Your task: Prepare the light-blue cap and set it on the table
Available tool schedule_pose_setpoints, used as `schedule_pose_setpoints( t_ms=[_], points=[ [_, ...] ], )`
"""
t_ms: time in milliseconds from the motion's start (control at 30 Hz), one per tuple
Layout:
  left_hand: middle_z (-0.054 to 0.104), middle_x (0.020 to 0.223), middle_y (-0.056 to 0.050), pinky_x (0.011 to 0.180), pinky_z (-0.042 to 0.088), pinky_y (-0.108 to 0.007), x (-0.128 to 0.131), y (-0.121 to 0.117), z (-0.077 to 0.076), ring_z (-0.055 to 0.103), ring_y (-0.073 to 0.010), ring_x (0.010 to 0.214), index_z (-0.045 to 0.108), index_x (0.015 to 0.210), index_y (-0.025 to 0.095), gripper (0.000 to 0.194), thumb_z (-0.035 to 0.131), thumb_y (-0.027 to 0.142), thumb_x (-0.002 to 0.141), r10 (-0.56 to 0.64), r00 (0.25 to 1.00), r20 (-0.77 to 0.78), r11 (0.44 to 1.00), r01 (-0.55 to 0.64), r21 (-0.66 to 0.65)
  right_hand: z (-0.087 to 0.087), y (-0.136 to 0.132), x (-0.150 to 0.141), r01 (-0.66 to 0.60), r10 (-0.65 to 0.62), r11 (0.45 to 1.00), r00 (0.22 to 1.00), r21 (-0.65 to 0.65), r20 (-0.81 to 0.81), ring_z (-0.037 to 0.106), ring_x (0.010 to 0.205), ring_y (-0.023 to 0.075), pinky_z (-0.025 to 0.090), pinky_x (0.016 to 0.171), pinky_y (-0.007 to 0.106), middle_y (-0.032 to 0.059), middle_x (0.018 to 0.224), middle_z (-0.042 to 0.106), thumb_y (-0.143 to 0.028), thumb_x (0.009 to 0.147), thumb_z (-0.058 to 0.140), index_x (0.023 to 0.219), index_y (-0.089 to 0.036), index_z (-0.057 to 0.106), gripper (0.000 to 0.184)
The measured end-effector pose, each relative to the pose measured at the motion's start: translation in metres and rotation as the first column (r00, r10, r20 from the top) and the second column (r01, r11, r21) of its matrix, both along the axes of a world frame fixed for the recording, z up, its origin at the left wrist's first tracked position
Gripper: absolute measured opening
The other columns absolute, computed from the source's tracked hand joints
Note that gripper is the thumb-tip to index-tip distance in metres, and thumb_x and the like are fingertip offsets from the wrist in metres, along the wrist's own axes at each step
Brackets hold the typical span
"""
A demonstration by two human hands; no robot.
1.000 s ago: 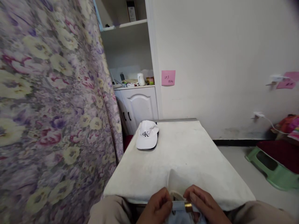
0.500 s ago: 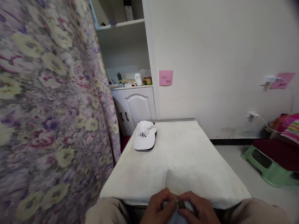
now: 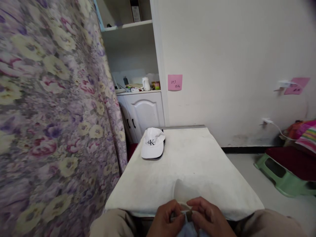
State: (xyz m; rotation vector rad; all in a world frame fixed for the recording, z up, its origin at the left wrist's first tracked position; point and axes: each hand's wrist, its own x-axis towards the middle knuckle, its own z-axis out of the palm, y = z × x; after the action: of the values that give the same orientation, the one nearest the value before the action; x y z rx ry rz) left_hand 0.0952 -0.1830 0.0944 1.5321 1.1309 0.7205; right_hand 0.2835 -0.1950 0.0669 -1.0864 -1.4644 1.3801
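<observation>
My left hand (image 3: 166, 220) and my right hand (image 3: 210, 218) meet at the near edge of the table (image 3: 195, 171), fingers pinched together. Between them they hold a pale blue fabric item (image 3: 184, 227) with a small brass-coloured buckle (image 3: 189, 215); most of it is hidden below the frame. A white cap (image 3: 152, 147) with a dark logo lies at the table's far left, well out of reach of both hands.
A floral curtain (image 3: 49, 115) hangs along the left. Behind the table stand a white cupboard (image 3: 144, 110) with small items on top, and a wall with a pink note (image 3: 175, 82). A green stool (image 3: 281, 174) sits on the floor at right.
The view shifted slightly left. My hands drew closer together over the buckle, then lifted a little; the blue fabric sank lower in the frame.
</observation>
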Motion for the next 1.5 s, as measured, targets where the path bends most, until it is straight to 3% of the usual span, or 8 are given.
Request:
schedule_pose_setpoints(
  t_ms=[233, 467, 767, 867, 1067, 1300, 1400, 1500],
  points=[
    [0.059, 0.076, -0.001, 0.070, 0.037, -0.029, 0.001, 0.000, -0.004, 0.049, -0.0174, 0.075, 0.046, 0.066, 0.021, 0.031, 0.065, 0.043, 0.078, -0.011, 0.999, 0.052, 1.000, 0.010, 0.021, 0.000, 0.003, -0.002, 0.020, -0.026, 0.998, 0.994, 0.056, 0.105, 0.059, 0.074, 0.0216, 0.044, 0.067, 0.029, 0.0019, 0.074, 0.067, -0.036, 0.078, 0.067, 0.081, -0.018, 0.066, 0.018],
    [0.046, 0.070, 0.004, 0.061, 0.032, -0.027, -0.011, 0.000, -0.008, 0.040, -0.0145, 0.067, 0.047, 0.074, 0.021, 0.035, 0.056, 0.053, 0.084, 0.009, 0.998, 0.063, 0.999, -0.006, -0.044, -0.024, 0.003, 0.007, 0.122, -0.123, 0.992, 0.989, -0.020, -0.088, 0.049, 0.064, 0.0172, 0.036, 0.060, 0.027, -0.0017, 0.068, 0.059, -0.051, 0.079, 0.067, 0.082, -0.019, 0.066, 0.032],
    [0.046, 0.074, 0.005, 0.061, 0.033, -0.026, 0.005, -0.003, -0.005, 0.040, -0.0131, 0.067, 0.046, 0.087, 0.022, 0.023, 0.060, 0.040, 0.084, 0.003, 0.979, 0.205, 1.000, 0.002, -0.024, -0.026, -0.002, 0.017, 0.172, -0.172, 0.985, 0.976, -0.013, -0.137, 0.049, 0.066, 0.0179, 0.036, 0.061, 0.028, -0.0021, 0.068, 0.058, -0.051, 0.079, 0.069, 0.079, -0.020, 0.065, 0.031],
    [0.048, 0.076, 0.005, 0.064, 0.035, -0.026, 0.003, -0.002, -0.004, 0.042, -0.0138, 0.070, 0.049, 0.091, 0.022, 0.019, 0.062, 0.032, 0.081, -0.058, 0.991, 0.122, 0.998, 0.055, 0.025, -0.020, -0.004, 0.017, 0.159, -0.160, 0.987, 0.978, -0.024, -0.136, 0.051, 0.067, 0.0187, 0.038, 0.062, 0.028, -0.0019, 0.069, 0.059, -0.048, 0.080, 0.068, 0.082, -0.021, 0.064, 0.027],
    [0.059, 0.089, 0.000, 0.080, 0.039, -0.030, -0.002, -0.002, 0.014, 0.051, -0.0191, 0.088, 0.059, 0.097, 0.022, 0.015, 0.058, 0.032, 0.086, -0.120, 0.993, -0.021, 0.987, 0.121, 0.107, 0.002, -0.002, 0.019, 0.057, -0.074, 0.984, 0.993, 0.171, 0.094, 0.056, 0.075, 0.0208, 0.041, 0.070, 0.030, -0.0003, 0.077, 0.061, -0.033, 0.080, 0.064, 0.083, -0.023, 0.064, 0.011],
    [0.064, 0.096, -0.002, 0.087, 0.040, -0.032, 0.003, -0.001, 0.017, 0.054, -0.0215, 0.096, 0.063, 0.099, 0.022, 0.017, 0.051, 0.030, 0.090, -0.140, 0.984, -0.107, 0.984, 0.150, 0.095, -0.009, 0.000, 0.018, 0.044, -0.050, 0.993, 0.997, 0.108, 0.061, 0.055, 0.074, 0.0210, 0.041, 0.068, 0.031, 0.0005, 0.078, 0.063, -0.036, 0.076, 0.065, 0.085, -0.024, 0.065, 0.015],
    [0.063, 0.107, -0.004, 0.092, 0.040, -0.035, 0.001, -0.002, 0.014, 0.054, -0.0226, 0.103, 0.061, 0.113, 0.023, 0.026, 0.053, 0.024, 0.088, -0.155, 0.973, -0.171, 0.980, 0.173, 0.094, -0.010, 0.000, 0.021, 0.045, -0.049, 0.997, 0.998, 0.069, 0.050, 0.052, 0.069, 0.0192, 0.039, 0.064, 0.030, -0.0012, 0.071, 0.061, -0.038, 0.076, 0.067, 0.082, -0.023, 0.065, 0.016],
    [0.060, 0.118, -0.005, 0.095, 0.039, -0.037, 0.002, -0.003, 0.011, 0.052, -0.0260, 0.111, 0.056, 0.124, 0.025, 0.057, 0.071, 0.015, 0.070, -0.141, 0.949, -0.282, 0.982, 0.170, 0.080, -0.009, 0.001, 0.022, 0.039, -0.039, 0.999, 0.999, 0.008, -0.022, 0.050, 0.064, 0.0169, 0.036, 0.060, 0.028, -0.0023, 0.069, 0.060, -0.043, 0.076, 0.069, 0.082, -0.022, 0.063, 0.022]
  ],
)
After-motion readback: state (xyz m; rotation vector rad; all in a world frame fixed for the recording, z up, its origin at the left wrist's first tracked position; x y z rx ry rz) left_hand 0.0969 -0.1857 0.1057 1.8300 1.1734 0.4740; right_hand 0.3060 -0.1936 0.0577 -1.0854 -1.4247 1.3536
